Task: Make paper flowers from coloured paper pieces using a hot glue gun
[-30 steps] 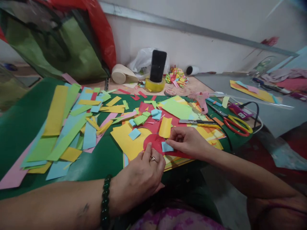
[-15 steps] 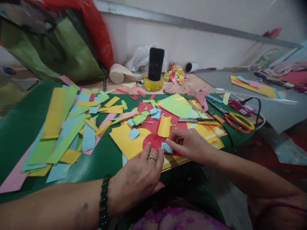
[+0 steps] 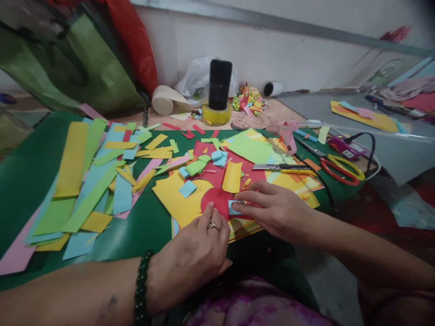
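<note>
A round piece of red paper (image 3: 215, 200) lies near the front of a pile of coloured paper. The fingertips of my left hand (image 3: 195, 246) rest on its near edge, thumb set apart below. Beside the circle's right edge is a small light blue paper piece (image 3: 232, 208). My right hand (image 3: 277, 208) lays its outstretched fingers over it, partly covering it. Just behind stands a curled yellow paper piece (image 3: 232, 177). Another blue square (image 3: 187, 189) sits to the left on yellow paper, and folded green pieces (image 3: 198, 166) lie farther back.
Paper strips (image 3: 93, 181) cover the green table's left side. A box cutter (image 3: 283, 168), scissors (image 3: 336, 165), a pink glue gun (image 3: 288, 136) and a purple device (image 3: 345, 147) lie right. Behind stand a phone (image 3: 219, 84) on a tape roll (image 3: 216, 116) and a paper pompom (image 3: 249, 100).
My right hand has gone from a pinch beside the blue piece to fingers stretched across it. The left hand stays on the red circle. The view has shifted slightly.
</note>
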`<state>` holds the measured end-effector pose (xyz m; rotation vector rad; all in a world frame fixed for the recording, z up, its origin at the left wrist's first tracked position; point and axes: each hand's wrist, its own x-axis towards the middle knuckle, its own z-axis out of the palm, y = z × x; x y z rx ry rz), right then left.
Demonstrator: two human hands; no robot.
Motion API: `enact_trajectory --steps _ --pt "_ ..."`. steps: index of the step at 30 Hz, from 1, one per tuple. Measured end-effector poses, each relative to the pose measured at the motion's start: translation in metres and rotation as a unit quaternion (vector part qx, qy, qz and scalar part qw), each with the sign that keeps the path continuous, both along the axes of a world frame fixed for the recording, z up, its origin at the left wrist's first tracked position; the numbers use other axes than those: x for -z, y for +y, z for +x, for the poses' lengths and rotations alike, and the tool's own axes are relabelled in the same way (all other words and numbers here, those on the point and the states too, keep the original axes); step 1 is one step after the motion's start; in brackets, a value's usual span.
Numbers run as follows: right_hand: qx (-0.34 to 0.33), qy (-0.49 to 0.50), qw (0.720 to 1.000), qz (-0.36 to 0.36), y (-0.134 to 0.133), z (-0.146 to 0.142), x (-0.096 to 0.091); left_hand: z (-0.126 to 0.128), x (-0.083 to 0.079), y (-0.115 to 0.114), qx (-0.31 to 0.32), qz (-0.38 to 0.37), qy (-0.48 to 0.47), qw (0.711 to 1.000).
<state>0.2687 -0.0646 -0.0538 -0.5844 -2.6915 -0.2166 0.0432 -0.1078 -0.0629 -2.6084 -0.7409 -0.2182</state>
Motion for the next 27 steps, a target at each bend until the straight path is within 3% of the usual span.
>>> enact_trajectory --steps 4,16,27 --pt "-0.027 -0.02 0.999 0.004 0.0041 -0.0015 -0.0016 -0.0003 -0.0004 0.0001 -0.001 -0.008 0.008 1.0" --pt "-0.011 -0.1 0.995 -0.016 -0.0013 -0.0055 -0.006 0.0 0.0013 0.0019 0.007 0.006 -0.003 1.0" --pt "-0.026 -0.114 0.993 0.028 0.0022 -0.0087 -0.0096 -0.0009 0.0025 0.0014 0.013 0.002 0.005 1.0"
